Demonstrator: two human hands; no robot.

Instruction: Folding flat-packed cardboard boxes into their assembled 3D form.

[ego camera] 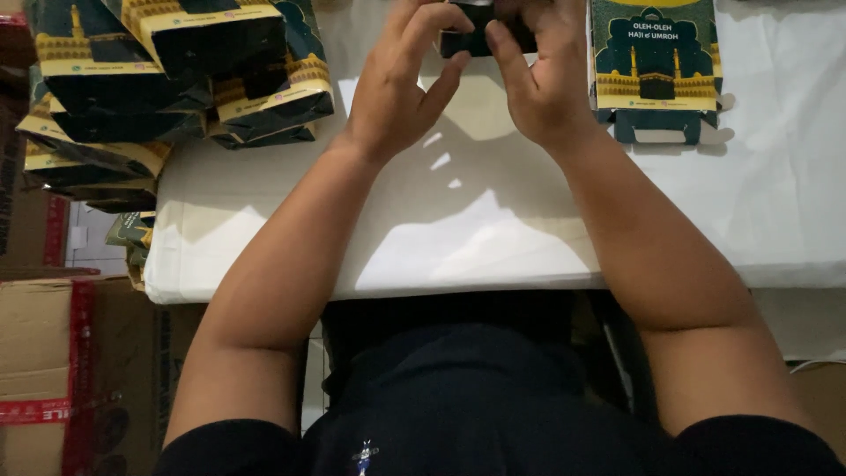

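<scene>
A small dark carton [480, 37] is held at the far edge of the view, above the white-covered bench [458, 238]. It is pinched between the fingers of the left hand [397, 88] and the right hand [542, 84]; the left index and thumb are curved around its near corner, and the right thumb is pressed on its front. Its upper part is cut off by the frame, so its state cannot be told. A heap of finished dark green and gold boxes [167, 70] is lying at the left. One flat printed box [654, 66], not yet folded, is lying just beside the right hand. It is judged that much work is done.
</scene>
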